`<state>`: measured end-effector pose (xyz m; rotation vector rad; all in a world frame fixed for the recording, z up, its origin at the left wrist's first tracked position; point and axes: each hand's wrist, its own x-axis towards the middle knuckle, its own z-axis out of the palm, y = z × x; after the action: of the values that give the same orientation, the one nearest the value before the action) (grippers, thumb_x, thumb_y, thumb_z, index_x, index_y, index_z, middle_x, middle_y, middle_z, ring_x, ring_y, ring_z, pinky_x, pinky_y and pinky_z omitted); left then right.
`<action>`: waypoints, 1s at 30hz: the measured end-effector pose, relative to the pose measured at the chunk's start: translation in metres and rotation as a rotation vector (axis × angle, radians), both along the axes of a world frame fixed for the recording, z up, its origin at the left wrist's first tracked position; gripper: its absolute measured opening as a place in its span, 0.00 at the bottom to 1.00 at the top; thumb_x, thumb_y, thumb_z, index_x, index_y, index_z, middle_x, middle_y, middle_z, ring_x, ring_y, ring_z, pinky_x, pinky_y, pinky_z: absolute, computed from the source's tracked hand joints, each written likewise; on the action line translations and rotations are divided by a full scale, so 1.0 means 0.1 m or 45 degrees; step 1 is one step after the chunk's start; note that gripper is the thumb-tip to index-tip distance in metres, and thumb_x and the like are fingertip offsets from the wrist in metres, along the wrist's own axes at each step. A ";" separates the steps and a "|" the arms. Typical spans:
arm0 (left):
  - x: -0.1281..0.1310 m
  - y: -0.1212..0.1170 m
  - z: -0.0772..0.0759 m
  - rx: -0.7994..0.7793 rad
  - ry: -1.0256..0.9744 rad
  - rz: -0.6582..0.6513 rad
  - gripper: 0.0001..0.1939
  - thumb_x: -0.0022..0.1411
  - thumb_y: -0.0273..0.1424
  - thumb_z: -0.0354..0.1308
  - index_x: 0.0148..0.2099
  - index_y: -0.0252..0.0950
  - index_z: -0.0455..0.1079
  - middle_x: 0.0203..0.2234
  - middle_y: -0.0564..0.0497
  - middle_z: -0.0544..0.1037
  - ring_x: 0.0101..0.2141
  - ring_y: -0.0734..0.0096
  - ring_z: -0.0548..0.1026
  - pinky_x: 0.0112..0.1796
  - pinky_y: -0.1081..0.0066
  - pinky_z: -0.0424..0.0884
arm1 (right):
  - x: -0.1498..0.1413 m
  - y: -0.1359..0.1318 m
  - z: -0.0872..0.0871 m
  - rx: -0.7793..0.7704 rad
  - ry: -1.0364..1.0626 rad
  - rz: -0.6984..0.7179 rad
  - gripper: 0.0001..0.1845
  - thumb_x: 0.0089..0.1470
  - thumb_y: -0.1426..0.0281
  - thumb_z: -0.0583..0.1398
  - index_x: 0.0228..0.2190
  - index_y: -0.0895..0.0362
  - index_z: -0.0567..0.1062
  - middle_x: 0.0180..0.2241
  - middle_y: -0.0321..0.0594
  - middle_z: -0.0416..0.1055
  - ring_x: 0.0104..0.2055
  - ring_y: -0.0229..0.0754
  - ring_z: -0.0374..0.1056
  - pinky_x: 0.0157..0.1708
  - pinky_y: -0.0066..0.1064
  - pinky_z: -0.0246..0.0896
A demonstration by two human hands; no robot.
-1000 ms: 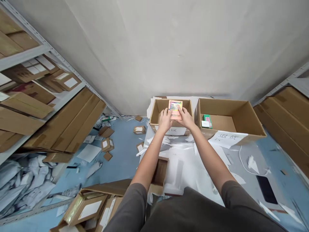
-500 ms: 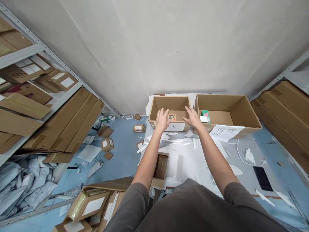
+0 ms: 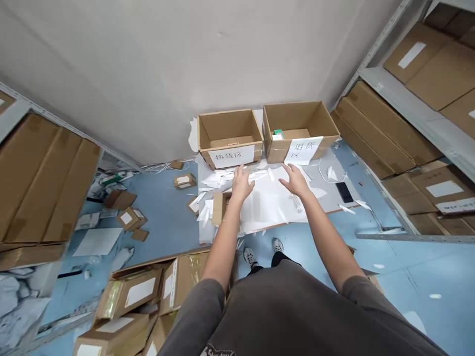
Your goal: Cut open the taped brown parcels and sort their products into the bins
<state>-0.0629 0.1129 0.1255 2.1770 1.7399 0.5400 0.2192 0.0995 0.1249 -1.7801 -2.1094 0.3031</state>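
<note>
Both my hands hover above a white sheet (image 3: 270, 205) littered with paper scraps on the floor. My left hand (image 3: 242, 181) is open, fingers spread, holding nothing, just above a small open cardboard box (image 3: 219, 206). Empty too, my right hand (image 3: 296, 179) has its fingers apart. Beyond them stand two open cartons: the left carton (image 3: 230, 139) with a white label, where only an edge of the pink card (image 3: 233, 144) shows, and the right carton (image 3: 297, 128) with a green item (image 3: 278, 133) inside.
A black phone (image 3: 344, 192) and a white cable lie right of the sheet. Metal shelving with flat cartons (image 3: 404, 118) runs along the right and left. Small labelled parcels (image 3: 128, 294) crowd the floor at lower left, others are scattered on the blue floor (image 3: 163, 217).
The pink card that both hands held over the left carton was let go into it. Both hands have drawn back toward me, empty, and the view has pulled back and swung right.
</note>
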 end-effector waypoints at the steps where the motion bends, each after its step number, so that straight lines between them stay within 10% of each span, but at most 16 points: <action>1: 0.09 -0.10 -0.13 -0.049 0.012 -0.010 0.35 0.66 0.32 0.65 0.73 0.39 0.63 0.74 0.40 0.57 0.73 0.40 0.54 0.69 0.46 0.60 | 0.14 -0.12 -0.11 -0.040 -0.022 -0.036 0.40 0.63 0.60 0.63 0.72 0.54 0.62 0.69 0.55 0.61 0.71 0.62 0.58 0.68 0.55 0.58; 10: 0.70 -0.83 -1.68 -0.632 0.189 0.107 0.38 0.68 0.35 0.61 0.76 0.40 0.57 0.77 0.38 0.53 0.73 0.42 0.54 0.67 0.48 0.64 | 1.04 -0.91 -1.68 -0.591 -0.174 -0.198 0.37 0.63 0.62 0.63 0.70 0.52 0.65 0.69 0.54 0.62 0.68 0.61 0.59 0.63 0.50 0.63; 17: 0.87 -1.22 -2.65 -0.685 0.180 0.329 0.38 0.66 0.33 0.60 0.76 0.39 0.57 0.73 0.33 0.58 0.69 0.38 0.58 0.61 0.42 0.69 | 1.12 -1.39 -2.62 -0.748 -0.196 -0.113 0.31 0.63 0.67 0.63 0.65 0.57 0.70 0.64 0.57 0.65 0.61 0.61 0.62 0.58 0.49 0.66; 25: 1.02 -1.26 -2.75 -0.614 0.226 0.442 0.23 0.68 0.25 0.55 0.62 0.39 0.76 0.54 0.36 0.74 0.58 0.46 0.69 0.58 0.52 0.70 | 1.05 -1.32 -2.90 -0.701 -0.149 -0.153 0.16 0.68 0.74 0.54 0.47 0.59 0.81 0.50 0.54 0.72 0.56 0.55 0.63 0.55 0.42 0.65; 30: 1.13 -1.30 -2.44 -0.520 0.078 0.480 0.26 0.66 0.20 0.52 0.61 0.42 0.76 0.58 0.42 0.74 0.54 0.56 0.75 0.54 0.61 0.73 | 1.00 -1.18 -2.57 -0.536 -0.039 -0.183 0.18 0.70 0.71 0.51 0.43 0.56 0.82 0.51 0.52 0.72 0.53 0.53 0.64 0.52 0.41 0.67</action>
<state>0.0497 -0.0172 -0.1181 1.6146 2.0910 0.1735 0.3189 -0.0180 -0.1318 -2.1664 -2.0321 0.7289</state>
